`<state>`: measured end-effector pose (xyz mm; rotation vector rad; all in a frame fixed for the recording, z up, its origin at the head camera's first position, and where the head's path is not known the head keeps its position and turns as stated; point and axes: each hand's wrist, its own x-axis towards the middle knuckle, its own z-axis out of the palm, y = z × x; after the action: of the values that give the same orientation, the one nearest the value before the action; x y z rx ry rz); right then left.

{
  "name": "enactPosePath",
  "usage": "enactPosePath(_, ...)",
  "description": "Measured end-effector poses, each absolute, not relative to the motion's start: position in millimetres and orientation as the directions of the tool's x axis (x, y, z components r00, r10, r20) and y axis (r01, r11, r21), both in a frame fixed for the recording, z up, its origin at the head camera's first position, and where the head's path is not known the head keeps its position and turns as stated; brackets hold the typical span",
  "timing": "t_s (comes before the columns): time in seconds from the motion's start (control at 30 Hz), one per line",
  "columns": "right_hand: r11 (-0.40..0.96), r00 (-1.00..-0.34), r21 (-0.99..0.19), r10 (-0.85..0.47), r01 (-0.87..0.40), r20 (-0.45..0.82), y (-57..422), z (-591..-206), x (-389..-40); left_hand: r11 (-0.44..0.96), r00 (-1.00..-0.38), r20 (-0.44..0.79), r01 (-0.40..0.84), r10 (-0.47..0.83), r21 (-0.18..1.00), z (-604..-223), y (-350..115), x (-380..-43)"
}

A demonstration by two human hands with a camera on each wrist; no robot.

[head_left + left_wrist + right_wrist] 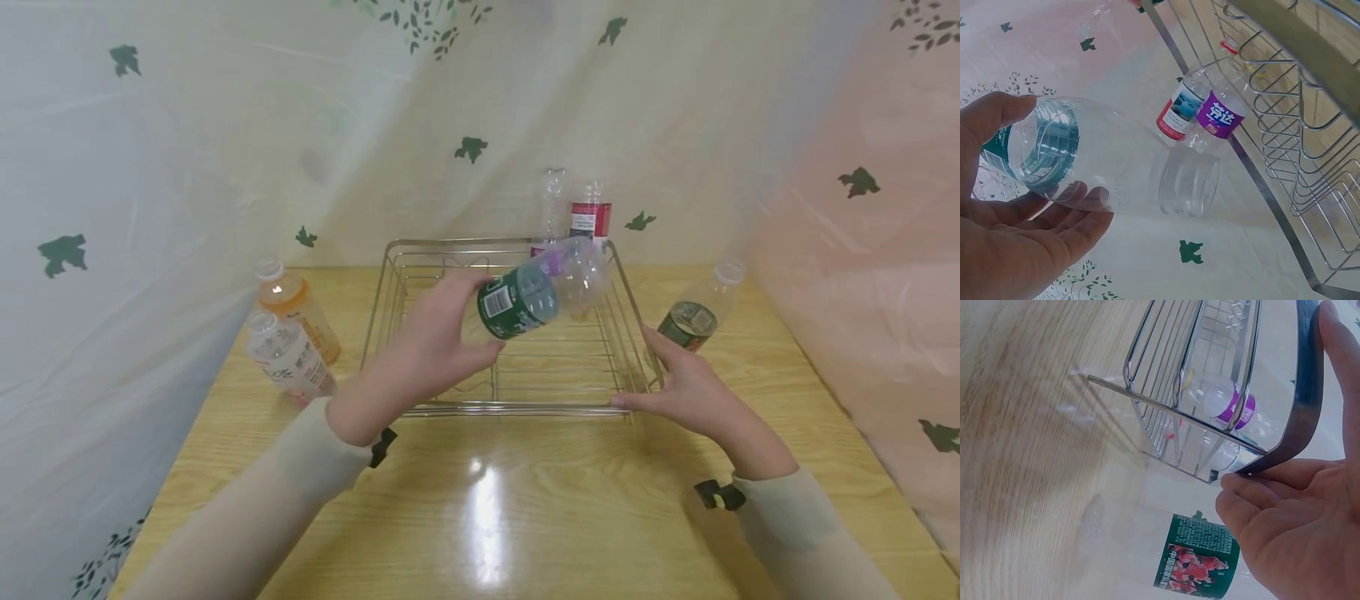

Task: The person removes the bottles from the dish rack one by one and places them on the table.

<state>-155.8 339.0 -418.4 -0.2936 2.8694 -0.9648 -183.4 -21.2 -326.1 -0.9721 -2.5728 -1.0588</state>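
Holding a green-labelled bottle (pixel 513 304) aslant above the wire basket (pixel 540 409), the left hand (pixel 431 342) curls round its label end; the right hand (pixel 697 396) pinches the basket's near right corner. A slack left grip could let the bottle slip onto the basket.

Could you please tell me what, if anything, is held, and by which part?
The left hand holds a clear bottle by its green-labelled body; the right hand grips the wire basket by its near right corner.
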Motion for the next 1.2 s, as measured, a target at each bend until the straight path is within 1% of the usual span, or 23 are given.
enactPosePath(0.17, 0.777, -0.977, -0.615, -0.21, -0.136, -0.049, 339, -418, -156, 0.54, -0.748, 0.413, 0.662, 0.519, 0.52, -333, -25, -176)
enactPosePath(0.33, 0.784, -0.977, -0.607, -0.204, -0.132, -0.052, 339, -417, -154, 0.569, -0.75, 0.401, 0.661, 0.526, 0.49, -337, -30, -169)
enactPosePath(0.57, 0.787, -0.977, -0.603, -0.206, -0.134, -0.052, 338, -416, -153, 0.575, -0.713, 0.417, 0.701, 0.564, 0.421, -343, -33, -166)
enactPosePath(0.7, 0.791, -0.977, -0.596, -0.208, -0.136, -0.054, 338, -415, -153, 0.584, -0.702, 0.419, 0.712, 0.576, 0.39, -346, -34, -166)
enactPosePath(1.0, 0.787, -0.976, -0.6, -0.212, -0.142, -0.048, 335, -411, -151, 0.599, -0.705, 0.401, 0.709, 0.585, 0.372, -348, -36, -164)
enactPosePath(1.2, 0.786, -0.978, -0.601, -0.206, -0.145, -0.034, 333, -408, -148, 0.601, -0.693, 0.412, 0.72, 0.591, 0.348, -350, -37, -162)
